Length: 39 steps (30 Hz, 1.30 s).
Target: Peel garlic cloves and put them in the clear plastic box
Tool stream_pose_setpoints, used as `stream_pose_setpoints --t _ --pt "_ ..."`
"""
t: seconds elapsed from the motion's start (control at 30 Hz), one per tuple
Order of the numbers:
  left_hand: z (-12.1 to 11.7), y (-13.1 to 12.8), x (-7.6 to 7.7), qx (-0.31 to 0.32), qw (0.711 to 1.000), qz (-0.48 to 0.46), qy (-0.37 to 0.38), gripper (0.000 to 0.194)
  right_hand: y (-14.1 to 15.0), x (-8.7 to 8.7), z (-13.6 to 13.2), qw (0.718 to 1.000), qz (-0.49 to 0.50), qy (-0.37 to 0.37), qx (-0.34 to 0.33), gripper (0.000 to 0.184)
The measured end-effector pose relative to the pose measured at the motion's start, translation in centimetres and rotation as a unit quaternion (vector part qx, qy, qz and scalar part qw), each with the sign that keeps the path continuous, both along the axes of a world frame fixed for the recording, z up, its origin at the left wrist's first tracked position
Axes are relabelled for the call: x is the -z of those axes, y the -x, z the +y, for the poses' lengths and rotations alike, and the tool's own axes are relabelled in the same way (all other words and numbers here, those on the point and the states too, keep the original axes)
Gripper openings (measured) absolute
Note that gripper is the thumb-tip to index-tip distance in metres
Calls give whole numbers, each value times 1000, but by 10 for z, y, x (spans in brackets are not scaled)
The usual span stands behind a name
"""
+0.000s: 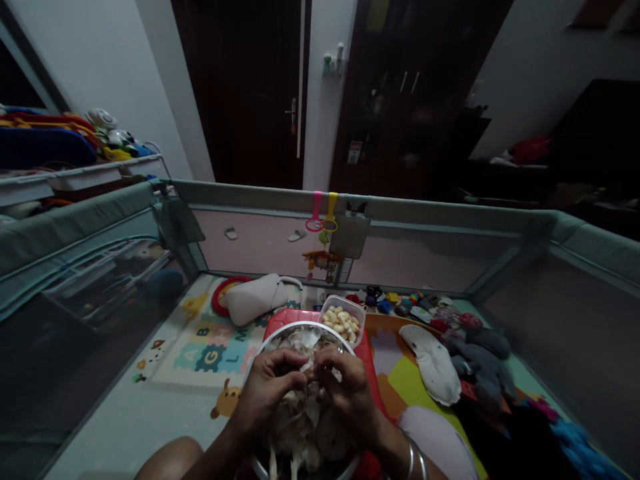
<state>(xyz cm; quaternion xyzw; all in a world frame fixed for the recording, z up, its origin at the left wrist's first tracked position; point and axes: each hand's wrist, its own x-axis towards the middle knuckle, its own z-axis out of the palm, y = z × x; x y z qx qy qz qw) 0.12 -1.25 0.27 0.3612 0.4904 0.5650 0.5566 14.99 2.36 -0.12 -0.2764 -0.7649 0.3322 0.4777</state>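
My left hand [273,385] and my right hand [345,387] meet over a round metal bowl [256,353]. Both are closed in a pinch, thumbs and forefingers together on a small garlic clove [309,371], which the fingers mostly cover. Below them the bowl is full of papery garlic skins [307,340] and garlic bulbs [295,427] with dry stalks. Just behind the bowl's right rim, a clear plastic container [364,308] holds many pale, peeled garlic cloves [343,321]. Bowl and container rest on a red stool or low table [373,373].
Around me runs a playpen fence [425,215] with mesh sides. A patterned play mat [165,393] covers the floor. To the right lie a white pillow [431,365], a grey plush toy [483,363] and small toys [400,303]; a pale cushion [255,299] lies left.
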Motion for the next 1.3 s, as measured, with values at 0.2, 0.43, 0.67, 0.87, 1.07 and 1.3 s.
stream_pose_setpoints --t 0.2,0.43,0.67,0.87,1.07,1.3 --pt "1 -1 6 15 1000 -24 -12 17 0 6 -1 999 -42 -29 13 17" --pt "5 -1 3 4 996 -85 -6 22 4 -1 -5 993 -62 -96 11 16" --pt "7 0 2 -50 988 -143 -13 27 3 -7 -5 989 -85 -105 -63 15" --pt "8 6 0 -84 988 -129 -16 27 3 -4 -6 993 -67 -66 -67 16" --pt "5 4 1 -12 997 -72 -6 23 4 0 -2 998 -16 -59 3 9" --pt "5 3 -1 29 998 -55 8 20 2 -1 -2 998 6 -56 6 11"
